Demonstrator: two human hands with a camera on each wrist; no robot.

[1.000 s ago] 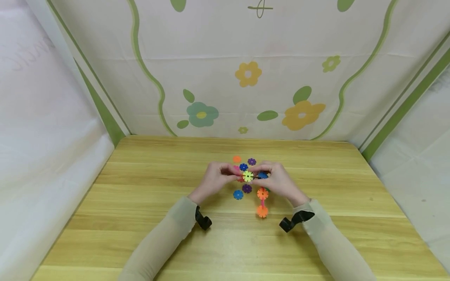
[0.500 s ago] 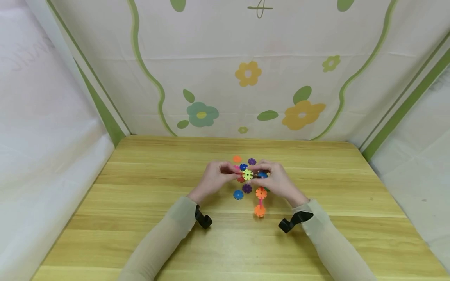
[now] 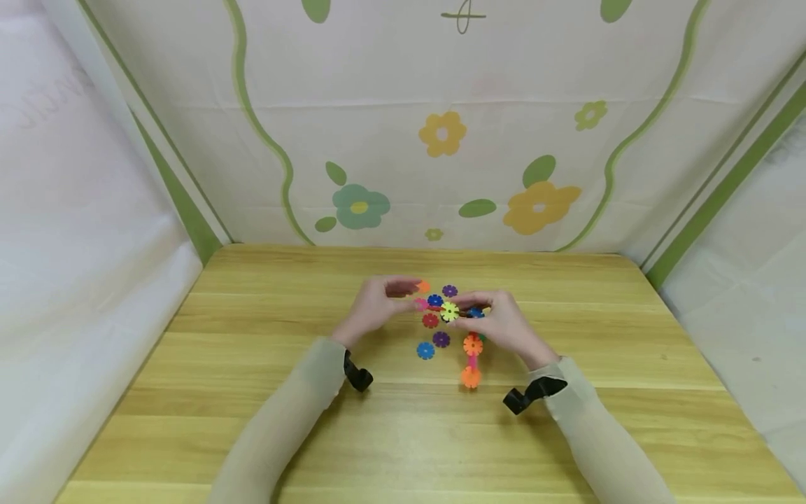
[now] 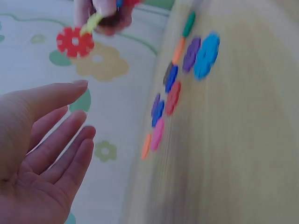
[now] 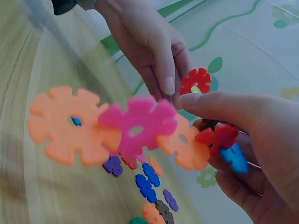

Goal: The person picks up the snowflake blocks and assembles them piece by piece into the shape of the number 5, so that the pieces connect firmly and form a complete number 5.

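My right hand [image 3: 500, 323] pinches a chain of notched plastic snowflake discs, with a yellow disc [image 3: 450, 311] at its fingertips. From the same chain, an orange disc [image 5: 70, 126], a pink disc [image 5: 139, 122] and another orange disc [image 5: 184, 142] run out beside the hand. A red disc [image 5: 196, 80] is joined at the yellow end, standing out past the thumb. The left hand [image 4: 51, 140] is apart from the chain, thumb and fingers spread, holding nothing. How the discs slot together inside the right hand is hidden.
Several loose discs lie on the wooden table [image 3: 390, 441] under the hands: a light blue disc [image 3: 425, 351], a purple disc [image 3: 441, 339], a red disc [image 3: 430, 320] and more behind. A flower-print cloth [image 3: 403, 161] stands behind the table.
My left hand has let go of the piece at the yellow disc and drawn back left, its fingers opening. The right hand keeps its pinch, and the chain has shifted slightly right.
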